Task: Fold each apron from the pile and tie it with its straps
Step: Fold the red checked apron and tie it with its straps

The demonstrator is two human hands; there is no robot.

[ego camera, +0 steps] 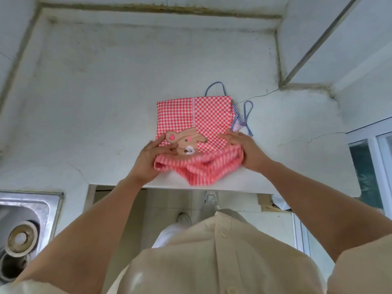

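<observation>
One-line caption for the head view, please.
Left hand and right hand hold a red gingham apron on a white counter, striped straps loose.

A white counter (106, 92) is filling most of the view, with a thin crack (265, 93) running across its far right part. Off the counter's near left end a steel sink (31, 200) is sitting, its round drain (20, 238) showing. Right of the counter a window frame (373, 158) is standing. Below the counter's front edge pale floor tiles (161, 204) are showing.
</observation>
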